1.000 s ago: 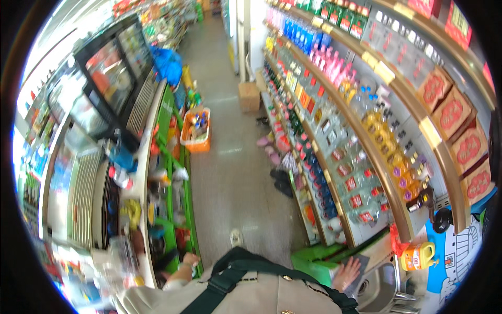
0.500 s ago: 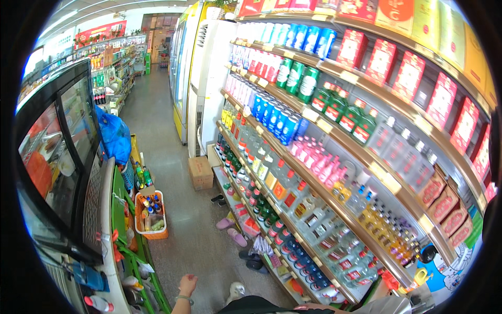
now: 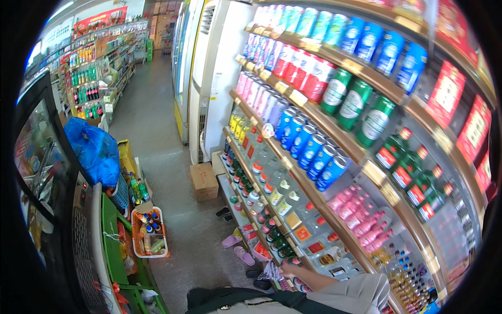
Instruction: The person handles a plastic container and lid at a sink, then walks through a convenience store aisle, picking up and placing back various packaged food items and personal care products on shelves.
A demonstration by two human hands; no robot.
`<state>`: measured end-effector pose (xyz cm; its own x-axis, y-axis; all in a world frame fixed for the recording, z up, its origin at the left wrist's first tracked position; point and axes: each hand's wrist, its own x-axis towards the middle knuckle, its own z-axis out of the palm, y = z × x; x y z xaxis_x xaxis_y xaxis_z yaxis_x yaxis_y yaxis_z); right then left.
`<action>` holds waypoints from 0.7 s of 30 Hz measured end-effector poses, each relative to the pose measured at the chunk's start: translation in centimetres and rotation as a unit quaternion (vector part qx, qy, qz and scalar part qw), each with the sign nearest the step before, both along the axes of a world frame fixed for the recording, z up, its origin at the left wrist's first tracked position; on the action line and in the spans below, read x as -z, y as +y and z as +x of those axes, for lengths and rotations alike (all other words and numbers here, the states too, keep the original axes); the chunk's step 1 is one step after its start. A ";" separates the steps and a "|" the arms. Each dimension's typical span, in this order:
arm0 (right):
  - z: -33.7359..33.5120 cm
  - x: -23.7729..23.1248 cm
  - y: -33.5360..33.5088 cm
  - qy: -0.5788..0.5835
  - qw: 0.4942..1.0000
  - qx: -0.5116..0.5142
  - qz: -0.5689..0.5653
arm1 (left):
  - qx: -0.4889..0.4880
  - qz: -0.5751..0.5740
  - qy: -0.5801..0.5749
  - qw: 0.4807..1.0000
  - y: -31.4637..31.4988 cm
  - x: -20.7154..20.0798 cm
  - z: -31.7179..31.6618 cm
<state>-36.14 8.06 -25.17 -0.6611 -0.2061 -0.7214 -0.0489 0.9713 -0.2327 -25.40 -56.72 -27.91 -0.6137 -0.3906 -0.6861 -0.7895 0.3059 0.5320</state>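
Head view: our right hand [image 3: 287, 270] is down at the foot of the drinks shelf [image 3: 342, 225], right at a striped bundle [image 3: 271, 271].
Our right forearm [image 3: 315, 280] slants in along the near end of the shelf, the hand lowered to its bottom edge; we cannot tell whether the fingers are clamped on the bundle. Our left hand is out of view, so we cannot tell its state. Across the aisle from the shelf, an orange basket [image 3: 137, 226] holds dark bottles [image 3: 151, 228] and packets [image 3: 157, 245]; also opposite the shelf, a blue basket [image 3: 119, 194] adjoins a bulging blue bag [image 3: 93, 152]. Near the shelf's far end stands a cardboard box [image 3: 204, 182].
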 end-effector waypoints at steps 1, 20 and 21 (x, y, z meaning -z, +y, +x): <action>-5.4 -0.8 -1.9 -0.010 1.000 0.010 0.018 | -0.013 0.004 0.003 1.000 -0.2 -0.2 -1.4; -44.5 -5.1 -19.7 0.012 0.984 0.172 -0.054 | -0.102 0.196 0.079 0.972 -14.8 5.4 -59.6; -46.2 -4.9 -19.9 0.003 0.984 0.163 -0.066 | -0.120 0.221 0.104 0.962 -14.9 6.3 -63.9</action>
